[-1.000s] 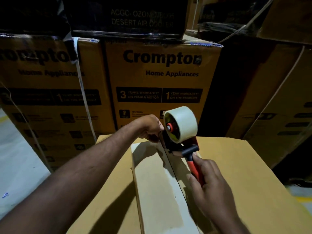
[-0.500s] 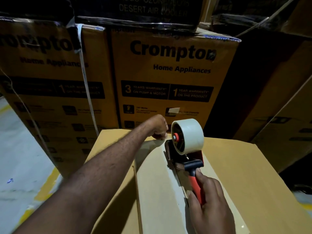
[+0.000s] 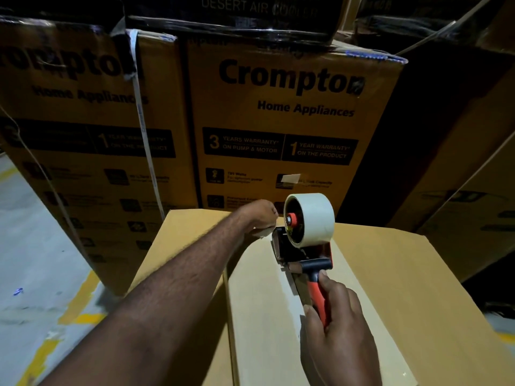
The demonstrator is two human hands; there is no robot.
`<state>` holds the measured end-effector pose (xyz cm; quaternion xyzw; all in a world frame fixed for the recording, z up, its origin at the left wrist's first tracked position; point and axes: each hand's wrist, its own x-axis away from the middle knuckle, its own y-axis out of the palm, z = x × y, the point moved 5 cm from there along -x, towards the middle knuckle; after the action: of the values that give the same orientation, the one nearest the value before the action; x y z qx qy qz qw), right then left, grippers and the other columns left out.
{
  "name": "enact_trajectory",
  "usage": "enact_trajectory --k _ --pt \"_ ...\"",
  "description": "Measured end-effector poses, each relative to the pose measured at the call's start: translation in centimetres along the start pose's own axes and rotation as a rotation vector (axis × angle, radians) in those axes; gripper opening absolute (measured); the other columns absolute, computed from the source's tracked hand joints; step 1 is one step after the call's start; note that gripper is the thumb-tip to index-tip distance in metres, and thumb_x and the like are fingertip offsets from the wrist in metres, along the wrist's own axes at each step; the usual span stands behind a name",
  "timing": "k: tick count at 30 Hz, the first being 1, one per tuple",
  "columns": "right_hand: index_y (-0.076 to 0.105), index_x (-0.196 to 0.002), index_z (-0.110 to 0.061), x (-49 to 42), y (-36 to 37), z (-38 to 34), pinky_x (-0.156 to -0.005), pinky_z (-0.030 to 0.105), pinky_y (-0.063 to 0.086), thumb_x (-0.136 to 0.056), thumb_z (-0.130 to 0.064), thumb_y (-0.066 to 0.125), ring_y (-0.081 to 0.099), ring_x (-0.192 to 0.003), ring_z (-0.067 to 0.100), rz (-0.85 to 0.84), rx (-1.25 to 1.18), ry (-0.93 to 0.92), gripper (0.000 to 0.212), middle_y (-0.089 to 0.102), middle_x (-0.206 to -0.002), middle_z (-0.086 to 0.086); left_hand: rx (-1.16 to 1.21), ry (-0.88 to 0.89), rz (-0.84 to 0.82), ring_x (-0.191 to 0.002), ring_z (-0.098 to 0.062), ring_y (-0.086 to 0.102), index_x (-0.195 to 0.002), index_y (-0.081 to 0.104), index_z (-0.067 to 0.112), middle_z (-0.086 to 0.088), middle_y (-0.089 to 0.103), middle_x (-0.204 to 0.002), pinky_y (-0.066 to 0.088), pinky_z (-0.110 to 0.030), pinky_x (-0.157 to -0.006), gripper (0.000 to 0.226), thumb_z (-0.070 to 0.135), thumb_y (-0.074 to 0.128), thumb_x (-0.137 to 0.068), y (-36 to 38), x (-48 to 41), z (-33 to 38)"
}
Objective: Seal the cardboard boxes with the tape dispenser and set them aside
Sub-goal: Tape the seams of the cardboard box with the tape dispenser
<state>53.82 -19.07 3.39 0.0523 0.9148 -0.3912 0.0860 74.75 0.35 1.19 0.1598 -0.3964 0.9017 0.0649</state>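
A plain brown cardboard box [image 3: 395, 280] fills the lower middle, its top flaps closed with a pale band of tape over the centre seam. The tape dispenser [image 3: 303, 238], with a red handle, black frame and a roll of pale tape, stands on the seam near the far edge. My right hand [image 3: 337, 327] grips its handle. My left hand [image 3: 260, 215] reaches over the box and pinches the loose tape end at the far edge, just left of the dispenser. Its fingertips are hidden.
Tall printed Crompton cartons [image 3: 287, 129] stand stacked close behind the box, with more cartons to the left [image 3: 83, 140] and right [image 3: 468, 168]. A white strap [image 3: 145, 135] hangs between two of them. Grey floor with yellow markings [image 3: 41, 274] lies to the left.
The view has shifted and tilted lower. My left hand and the dispenser have moved toward the box's far edge, with the hand pressing down there.
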Motion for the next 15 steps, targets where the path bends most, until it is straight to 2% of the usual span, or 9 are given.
enact_trajectory --k 2,3,4,5,7,9,12,15 --pt "0.045 -0.141 -0.04 0.1 0.0 -0.4 -0.067 0.028 0.04 -0.09 -0.022 0.068 0.046 -0.084 0.004 -0.052 0.047 0.01 0.058 0.048 -0.119 -0.015 -0.161 -0.013 0.117 -0.109 -0.023 0.056 -0.122 0.063 0.021 -0.002 0.058 -0.125 0.055 -0.044 -0.092 0.033 0.016 0.069 -0.09 -0.4 -0.2 -0.4" --pt "0.04 -0.142 -0.043 0.2 0.0 -0.6 -0.069 0.027 0.039 -0.092 -0.025 0.065 0.045 -0.087 0.005 -0.086 0.067 0.017 0.059 0.048 -0.119 -0.015 -0.23 0.009 0.235 -0.11 -0.024 0.055 -0.118 0.064 0.022 0.0 0.056 -0.122 0.054 -0.047 -0.094 0.03 0.02 0.072 -0.09 -0.9 0.2 -0.3" --pt "0.035 -0.144 -0.044 0.2 -0.1 -0.7 -0.068 0.024 0.038 -0.094 -0.028 0.063 0.045 -0.088 0.006 -0.119 0.08 0.026 0.059 0.048 -0.116 -0.016 -0.236 0.056 0.332 -0.105 -0.024 0.057 -0.111 0.065 0.022 0.001 0.059 -0.114 0.055 -0.046 -0.091 0.02 0.022 0.071 -0.092 -1.3 0.8 0.1" --pt "0.031 -0.144 -0.045 0.1 -0.2 -0.8 -0.066 0.02 0.037 -0.095 -0.029 0.06 0.046 -0.087 0.007 -0.145 0.086 0.032 0.059 0.05 -0.11 -0.016 -0.174 0.11 0.353 -0.097 -0.026 0.062 -0.103 0.067 0.019 0.0 0.064 -0.104 0.057 -0.044 -0.085 0.009 0.024 0.068 -0.095 -1.3 1.2 0.3" --pt "0.027 -0.144 -0.043 -0.2 -0.4 -0.9 -0.063 0.013 0.036 -0.097 -0.031 0.057 0.048 -0.083 0.011 -0.185 0.092 0.039 0.057 0.052 -0.097 -0.015 0.002 0.166 0.196 -0.091 -0.029 0.069 -0.097 0.071 0.011 -0.008 0.071 -0.095 0.058 -0.042 -0.081 0.015 0.023 0.062 -0.099 -0.6 1.8 0.1" --pt "0.023 -0.144 -0.044 -0.4 -0.5 -1.0 -0.063 0.018 0.036 -0.098 -0.032 0.054 0.049 -0.084 0.012 -0.223 0.108 0.038 0.056 0.052 -0.096 -0.014 0.008 0.167 0.005 -0.096 -0.026 0.07 -0.102 0.073 0.008 -0.01 0.073 -0.1 0.058 -0.044 -0.087 0.02 0.022 0.059 -0.101 0.5 2.4 -0.2" --pt "0.018 -0.143 -0.045 -0.3 -0.5 -1.4 -0.071 0.026 0.042 -0.1 -0.035 0.052 0.052 -0.086 0.012 -0.272 0.139 0.013 0.056 0.053 -0.101 -0.012 -0.099 0.162 -0.03 -0.099 -0.025 0.069 -0.106 0.073 0.014 -0.005 0.073 -0.103 0.058 -0.045 -0.091 0.015 0.018 0.06 -0.099 0.6 2.1 -0.5" --pt "0.019 -0.142 -0.043 -0.8 -1.0 -1.7 -0.067 0.029 0.044 -0.101 -0.033 0.051 0.053 -0.08 0.015 -0.269 0.146 0.016 0.053 0.054 -0.099 -0.008 -0.17 0.156 -0.039 -0.097 -0.023 0.067 -0.101 0.072 0.022 0.001 0.07 -0.1 0.057 -0.04 -0.089 0.016 0.013 0.058 -0.1 0.5 2.1 -0.1"
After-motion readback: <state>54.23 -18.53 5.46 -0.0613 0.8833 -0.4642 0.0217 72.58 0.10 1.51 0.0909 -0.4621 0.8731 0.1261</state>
